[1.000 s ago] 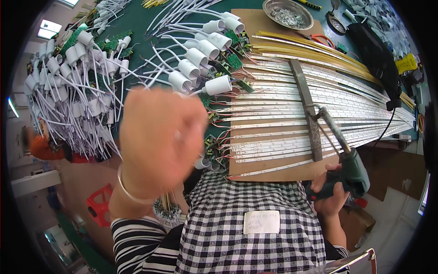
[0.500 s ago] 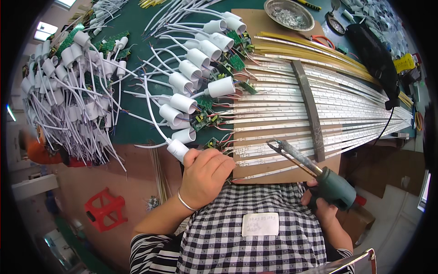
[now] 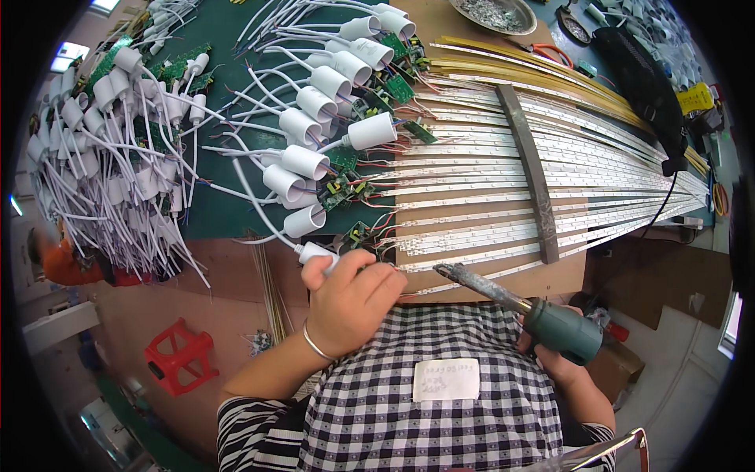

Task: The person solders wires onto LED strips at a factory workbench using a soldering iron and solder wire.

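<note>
My left hand [image 3: 350, 307], wearing a bangle, is closed with the thumb against a white plastic cap [image 3: 316, 255] on a white cable. Its curled fingers reach the near end of the lowest LED strips [image 3: 448, 263]; what lies under the fingertips is hidden. My right hand [image 3: 560, 363] grips the green handle of a soldering gun [image 3: 562, 330]. The gun's tip points left, just over the strips, a short way from my left fingers. Beside my left hand, small green circuit boards [image 3: 338, 193] join more caps [image 3: 305, 161] to strips by thin wires.
A dark bar [image 3: 528, 177] lies across the strips on a cardboard sheet [image 3: 503, 289]. A metal bowl of scraps [image 3: 511, 30] stands at the back. Heaped caps with cables [image 3: 118, 169] fill the left side. A red stool [image 3: 181, 356] is on the floor.
The soldering gun's tip has come left and down, nearer to my left hand. My left hand stays closed at the cap. The table's contents appear slightly higher in the picture.
</note>
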Demonstrator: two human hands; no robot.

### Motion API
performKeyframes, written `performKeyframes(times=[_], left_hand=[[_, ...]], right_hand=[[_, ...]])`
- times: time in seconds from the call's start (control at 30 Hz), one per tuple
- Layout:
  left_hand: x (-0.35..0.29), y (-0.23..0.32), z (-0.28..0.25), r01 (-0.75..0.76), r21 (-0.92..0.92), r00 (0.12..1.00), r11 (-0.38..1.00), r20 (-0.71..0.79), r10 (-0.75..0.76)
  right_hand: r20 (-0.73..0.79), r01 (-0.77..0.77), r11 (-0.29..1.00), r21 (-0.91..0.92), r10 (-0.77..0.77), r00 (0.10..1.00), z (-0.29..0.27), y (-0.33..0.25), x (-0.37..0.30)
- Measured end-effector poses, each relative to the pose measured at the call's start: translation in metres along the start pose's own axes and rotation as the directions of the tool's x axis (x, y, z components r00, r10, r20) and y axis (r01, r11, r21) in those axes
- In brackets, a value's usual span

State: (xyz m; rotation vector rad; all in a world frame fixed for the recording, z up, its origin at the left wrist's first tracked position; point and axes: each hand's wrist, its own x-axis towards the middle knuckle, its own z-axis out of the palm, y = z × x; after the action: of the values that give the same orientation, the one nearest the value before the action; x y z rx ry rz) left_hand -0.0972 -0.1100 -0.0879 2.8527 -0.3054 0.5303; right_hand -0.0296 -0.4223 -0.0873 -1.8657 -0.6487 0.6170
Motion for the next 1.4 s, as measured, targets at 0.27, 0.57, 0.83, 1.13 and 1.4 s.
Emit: performKeyframes(times=[0.27, 0.57, 0.83, 1.13, 1.4], left_hand=[[0.000, -0.011, 0.014, 0.076, -0.227, 0.997, 0.971, 0.010, -0.076], [0.002, -0.016, 0.009, -0.032, -0.320, 0.999, 0.947, -0.034, 0.023], [0.002, -0.013, 0.009, -0.057, -0.303, 0.998, 0.951, -0.056, 0.042], [-0.003, -0.014, 0.014, -0.040, -0.303, 0.998, 0.952, -0.053, 0.025], [-0.001, -0.014, 0.014, -0.050, -0.291, 0.998, 0.955, -0.050, 0.037]], right_hand=[[-0.028, -0.172, 0.959, 0.225, 0.183, 0.983, 0.005, 0.002, -0.009], [0.047, 0.127, 0.990, -0.062, -0.124, 0.991, 0.001, 0.003, 0.005], [-0.045, 0.037, 0.994, -0.105, -0.042, 0.998, 0.013, 0.008, 0.001], [-0.077, 0.103, 0.973, -0.205, -0.121, 0.990, 0.022, 0.014, 0.001], [-0.011, 0.258, 0.900, -0.350, -0.280, 0.960, 0.020, 0.014, 0.010]])
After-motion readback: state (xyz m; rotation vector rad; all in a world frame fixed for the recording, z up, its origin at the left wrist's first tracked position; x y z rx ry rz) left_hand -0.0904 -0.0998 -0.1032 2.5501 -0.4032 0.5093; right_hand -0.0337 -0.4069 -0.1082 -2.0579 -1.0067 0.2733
